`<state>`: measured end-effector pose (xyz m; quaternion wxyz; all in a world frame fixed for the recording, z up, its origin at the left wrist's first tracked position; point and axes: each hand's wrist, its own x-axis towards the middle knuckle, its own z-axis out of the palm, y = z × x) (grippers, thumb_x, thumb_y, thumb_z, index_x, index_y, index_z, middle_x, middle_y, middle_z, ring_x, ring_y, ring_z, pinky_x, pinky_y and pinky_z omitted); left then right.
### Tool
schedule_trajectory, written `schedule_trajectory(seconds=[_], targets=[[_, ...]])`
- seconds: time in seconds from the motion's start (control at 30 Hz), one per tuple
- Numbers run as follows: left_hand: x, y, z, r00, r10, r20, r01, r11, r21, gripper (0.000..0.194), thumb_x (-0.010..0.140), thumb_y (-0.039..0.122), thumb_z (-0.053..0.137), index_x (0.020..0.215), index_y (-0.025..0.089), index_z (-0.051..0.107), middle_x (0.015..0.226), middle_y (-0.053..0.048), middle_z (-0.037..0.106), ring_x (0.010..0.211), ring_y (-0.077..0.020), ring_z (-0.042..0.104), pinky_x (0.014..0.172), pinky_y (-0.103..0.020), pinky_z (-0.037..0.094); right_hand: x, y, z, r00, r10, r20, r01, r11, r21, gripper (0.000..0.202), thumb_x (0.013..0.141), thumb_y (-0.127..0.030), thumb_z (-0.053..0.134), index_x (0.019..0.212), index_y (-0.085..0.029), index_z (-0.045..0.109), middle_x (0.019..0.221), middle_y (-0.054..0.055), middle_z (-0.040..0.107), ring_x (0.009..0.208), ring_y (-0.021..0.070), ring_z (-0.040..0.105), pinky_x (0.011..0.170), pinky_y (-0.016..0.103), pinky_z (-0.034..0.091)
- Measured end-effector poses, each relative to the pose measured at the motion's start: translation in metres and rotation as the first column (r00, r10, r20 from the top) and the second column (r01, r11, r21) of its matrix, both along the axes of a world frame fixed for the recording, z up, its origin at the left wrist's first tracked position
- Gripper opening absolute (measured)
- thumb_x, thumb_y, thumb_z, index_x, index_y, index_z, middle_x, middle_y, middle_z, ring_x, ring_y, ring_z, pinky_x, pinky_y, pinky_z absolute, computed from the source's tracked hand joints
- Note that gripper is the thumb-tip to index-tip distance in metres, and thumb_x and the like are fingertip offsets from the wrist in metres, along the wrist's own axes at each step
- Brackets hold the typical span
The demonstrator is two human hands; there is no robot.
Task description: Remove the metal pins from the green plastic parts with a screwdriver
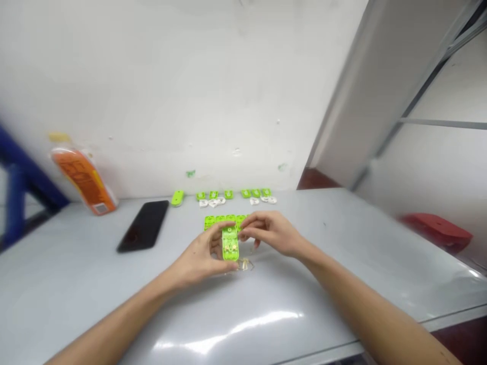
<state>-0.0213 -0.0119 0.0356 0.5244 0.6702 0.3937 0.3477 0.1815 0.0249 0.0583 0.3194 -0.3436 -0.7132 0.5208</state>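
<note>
My left hand [207, 253] grips a bright green plastic casing [230, 243] between thumb and fingers, its open inner side turned towards me. Small brass-coloured parts show in the casing's lower half. At the casing's upper right, my right hand [268, 230] is closed, thumb and fingertips pinched together; anything between them is too small to make out. Behind both hands lies a row of green casings [210, 221] standing side by side, partly hidden. Just below the held casing, several thin brass-coloured metal pieces [245, 264] lie loose on the grey table [182, 299].
Small green pieces [228, 194] and white pieces [213, 203] line the back near the wall. One closed green casing [177, 198] lies left of them. A black phone [144, 225] and an orange bottle [85, 177] are at left. Far right is a red object [437, 230].
</note>
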Motion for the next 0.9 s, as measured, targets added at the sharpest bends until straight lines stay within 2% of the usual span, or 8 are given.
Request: schedule_trajectory(seconds=[0.1,0.27,0.33,0.43,0.6,0.8,0.9], targets=[[0.004,-0.002,-0.001,0.996,0.003,0.088,0.005,0.996,-0.086,0.078,0.064,0.023,0.074,0.13,0.026,0.033,0.113,-0.009,0.058,0.102,-0.0225,0.057,0.084,-0.036,0.047,-0.002,-0.002,0.002,0.999,-0.042,0.02,0.04,0.997,0.073,0.016,0.076,-0.031,0.061,0.083,-0.017,0.065,0.084,0.005,0.068,0.078,0.0176,0.063,0.057,0.027,0.052],[0.008,-0.006,0.0,0.985,0.053,0.166,-0.022,0.983,-0.183,0.077,0.066,0.019,0.072,0.13,0.031,0.032,0.13,-0.01,0.045,0.076,-0.0151,0.063,0.064,-0.029,0.051,-0.007,-0.005,0.0,0.987,-0.151,0.053,0.137,0.968,0.21,0.011,0.074,-0.027,0.063,0.079,-0.019,0.069,0.078,0.002,0.067,0.072,0.0141,0.06,0.061,0.026,0.047],[0.01,-0.007,0.001,0.984,0.079,0.157,-0.051,0.983,-0.175,0.074,0.067,0.019,0.071,0.13,0.032,0.034,0.133,-0.01,0.042,0.069,-0.0118,0.062,0.056,-0.024,0.048,-0.008,-0.006,-0.001,0.983,-0.177,0.054,0.161,0.96,0.229,0.011,0.075,-0.027,0.062,0.079,-0.019,0.069,0.077,0.002,0.068,0.07,0.0139,0.06,0.061,0.026,0.046],[0.011,-0.007,0.0,0.983,0.145,0.113,-0.13,0.983,-0.129,0.065,0.072,0.024,0.066,0.129,0.031,0.036,0.13,-0.011,0.046,0.065,-0.012,0.062,0.049,-0.021,0.043,-0.01,-0.007,-0.003,0.977,-0.208,0.053,0.189,0.949,0.25,0.011,0.075,-0.027,0.062,0.078,-0.019,0.069,0.078,0.001,0.068,0.07,0.0143,0.06,0.061,0.026,0.046],[0.013,-0.006,-0.002,0.98,0.176,0.09,-0.173,0.984,-0.038,0.054,0.076,0.028,0.06,0.126,0.03,0.039,0.124,-0.01,0.05,0.066,-0.0144,0.064,0.045,-0.02,0.04,-0.013,-0.009,-0.006,0.971,-0.228,0.073,0.202,0.944,0.26,0.009,0.074,-0.026,0.063,0.075,-0.019,0.067,0.075,0.001,0.068,0.069,0.0139,0.06,0.062,0.026,0.046],[0.012,-0.006,-0.005,0.981,0.183,0.07,-0.183,0.983,-0.005,0.052,0.078,0.028,0.059,0.126,0.031,0.039,0.125,-0.009,0.05,0.068,-0.0154,0.065,0.044,-0.02,0.04,-0.014,-0.011,-0.007,0.968,-0.239,0.082,0.213,0.946,0.243,0.008,0.074,-0.026,0.063,0.074,-0.019,0.067,0.074,0.0,0.068,0.068,0.0129,0.06,0.061,0.024,0.046],[0.013,-0.007,-0.005,0.978,0.201,0.058,-0.201,0.98,0.003,0.054,0.077,0.027,0.059,0.126,0.029,0.038,0.119,-0.01,0.055,0.072,-0.0168,0.065,0.045,-0.02,0.04,-0.015,-0.012,-0.007,0.971,-0.228,0.073,0.205,0.949,0.239,0.008,0.074,-0.026,0.062,0.075,-0.019,0.066,0.076,0.0,0.068,0.069,0.0133,0.06,0.061,0.025,0.046]])
